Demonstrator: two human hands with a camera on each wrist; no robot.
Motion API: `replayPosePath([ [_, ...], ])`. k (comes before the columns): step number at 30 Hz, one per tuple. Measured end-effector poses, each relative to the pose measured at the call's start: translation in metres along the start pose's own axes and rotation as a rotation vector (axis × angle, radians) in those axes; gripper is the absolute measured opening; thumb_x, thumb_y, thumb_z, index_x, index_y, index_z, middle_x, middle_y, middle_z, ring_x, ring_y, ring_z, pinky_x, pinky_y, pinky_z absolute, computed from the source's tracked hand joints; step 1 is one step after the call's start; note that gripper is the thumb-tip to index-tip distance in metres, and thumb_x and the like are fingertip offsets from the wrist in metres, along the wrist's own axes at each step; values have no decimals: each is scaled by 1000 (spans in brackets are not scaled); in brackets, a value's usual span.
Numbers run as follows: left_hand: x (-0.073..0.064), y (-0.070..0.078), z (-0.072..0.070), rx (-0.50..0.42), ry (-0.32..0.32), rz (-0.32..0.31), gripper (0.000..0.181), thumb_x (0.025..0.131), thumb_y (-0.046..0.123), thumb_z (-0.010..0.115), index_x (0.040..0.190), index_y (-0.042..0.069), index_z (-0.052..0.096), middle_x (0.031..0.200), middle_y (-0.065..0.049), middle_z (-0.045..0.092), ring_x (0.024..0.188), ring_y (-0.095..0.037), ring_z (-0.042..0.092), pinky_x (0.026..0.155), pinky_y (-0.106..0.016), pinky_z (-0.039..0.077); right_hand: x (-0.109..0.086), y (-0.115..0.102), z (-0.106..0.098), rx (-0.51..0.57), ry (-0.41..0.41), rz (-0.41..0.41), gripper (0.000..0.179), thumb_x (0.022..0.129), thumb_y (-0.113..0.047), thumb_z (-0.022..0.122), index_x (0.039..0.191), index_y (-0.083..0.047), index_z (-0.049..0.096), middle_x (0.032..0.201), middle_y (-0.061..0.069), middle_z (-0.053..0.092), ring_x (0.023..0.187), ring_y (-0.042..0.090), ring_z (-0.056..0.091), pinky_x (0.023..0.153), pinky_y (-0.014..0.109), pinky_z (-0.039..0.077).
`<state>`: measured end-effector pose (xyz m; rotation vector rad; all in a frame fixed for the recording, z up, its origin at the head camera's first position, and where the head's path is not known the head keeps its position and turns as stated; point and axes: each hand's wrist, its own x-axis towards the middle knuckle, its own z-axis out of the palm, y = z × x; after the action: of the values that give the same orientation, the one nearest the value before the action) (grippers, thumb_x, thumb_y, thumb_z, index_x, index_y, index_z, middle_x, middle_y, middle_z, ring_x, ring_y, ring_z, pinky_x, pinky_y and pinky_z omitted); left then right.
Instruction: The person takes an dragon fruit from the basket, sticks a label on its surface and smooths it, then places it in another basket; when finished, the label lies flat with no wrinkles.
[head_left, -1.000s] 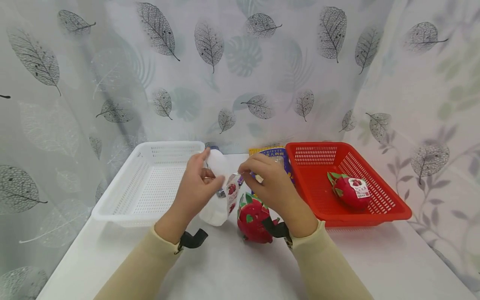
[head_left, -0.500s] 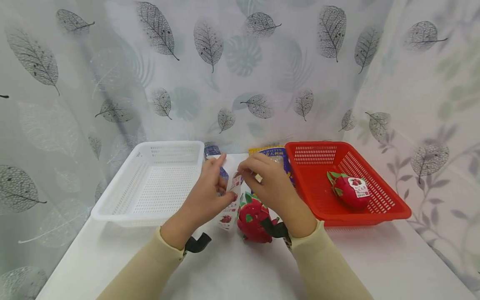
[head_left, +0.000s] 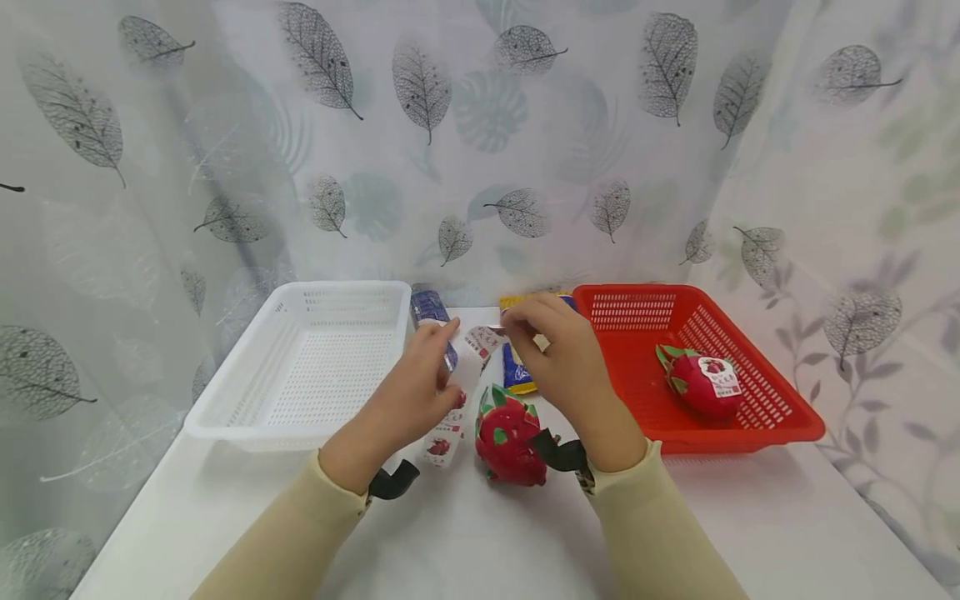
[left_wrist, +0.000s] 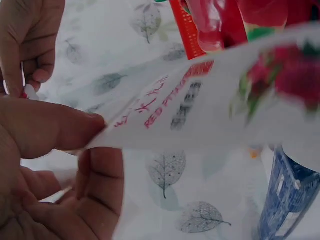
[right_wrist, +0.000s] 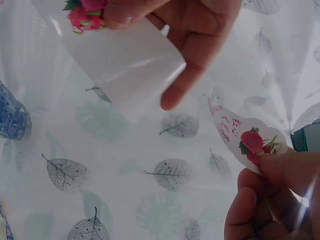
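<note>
In the head view, my right hand (head_left: 558, 358) pinches a single dragon fruit sticker (head_left: 483, 340) by its edge. The right wrist view shows that sticker (right_wrist: 252, 142) curling up from thumb and finger, apart from the strip. Left of it, my left hand (head_left: 412, 404) holds a strip of stickers (head_left: 442, 442) between thumb and fingers; its lower end hangs toward the table. Close up in the left wrist view, the strip (left_wrist: 200, 110) bears red lettering and a fruit picture. Below and between the hands, a dragon fruit (head_left: 507, 442) stands on the white table.
A white basket (head_left: 217, 417) stands at left. In the red basket (head_left: 750, 435) at right lies another dragon fruit (head_left: 701, 387) bearing a sticker. Behind the hands are a blue and yellow pasta packet (head_left: 517, 375) and a dark blue package (head_left: 427, 306), both partly hidden.
The sticker has come off the strip and moved with my right hand slightly up and right. My left hand has lowered the strip, and its white backing no longer stands up above the fingers.
</note>
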<state>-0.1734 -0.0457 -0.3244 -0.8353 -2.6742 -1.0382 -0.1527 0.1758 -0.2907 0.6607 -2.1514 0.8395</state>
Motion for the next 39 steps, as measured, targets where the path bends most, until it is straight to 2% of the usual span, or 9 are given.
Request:
replayPosePath([
  [4,3,-2,2,29,-41,-110,88,94,3,76,168,12,30,156,-13,44,91,-18,60,80,-26,63,-1,2,-3,27,-10,20,10,96,-7,78,105,-11,78,106,2,75,100,14,69,83,33,65],
  [7,5,-6,5,53,-45,-157,85,95,4,74,168,14,31,154,-13,49,95,-20,61,85,-32,64,-1,3,-3,29,-38,22,10,97,-9,78,106,-11,78,106,2,75,99,14,69,83,32,65],
  [11,8,-14,10,128,-29,-167,68,99,7,71,162,9,44,147,-15,56,101,-23,63,98,-40,62,0,3,-2,22,-50,21,11,96,-9,79,106,-12,79,105,2,75,97,13,69,84,32,65],
  [14,10,-19,15,199,-44,-171,51,101,11,69,151,5,58,142,-16,61,111,-25,65,105,-43,59,1,3,-2,24,-54,22,11,96,-7,79,106,-12,78,105,2,75,96,13,69,83,32,65],
  [18,11,-19,22,239,-92,-171,38,103,16,69,139,3,69,134,-15,66,120,-27,67,108,-45,57,1,3,-1,25,-61,23,11,96,-7,78,106,-11,78,105,3,75,95,13,68,83,32,64],
  [20,10,-17,25,226,-108,-160,37,103,18,70,136,3,70,131,-14,67,117,-26,68,107,-44,58,1,3,-1,25,-65,25,11,96,-6,78,106,-11,78,105,3,75,95,13,69,83,32,64],
  [26,3,-4,30,177,-184,-129,43,102,31,72,141,12,69,131,-8,69,111,-23,70,97,-42,63,1,4,-1,23,-67,31,11,96,-6,78,106,-11,77,105,3,75,96,15,69,83,32,64],
  [34,-4,6,46,113,-302,-109,75,93,53,79,155,19,56,152,-7,60,138,-28,60,107,-50,59,1,5,-2,16,-75,44,12,96,-6,78,107,-8,77,106,5,74,98,17,70,84,36,65],
  [39,-6,4,59,72,-353,-103,83,82,55,89,151,21,59,146,-7,61,126,-24,65,95,-43,64,1,4,-2,18,-106,82,16,94,-4,79,109,-8,76,108,6,73,97,18,69,85,37,65],
])
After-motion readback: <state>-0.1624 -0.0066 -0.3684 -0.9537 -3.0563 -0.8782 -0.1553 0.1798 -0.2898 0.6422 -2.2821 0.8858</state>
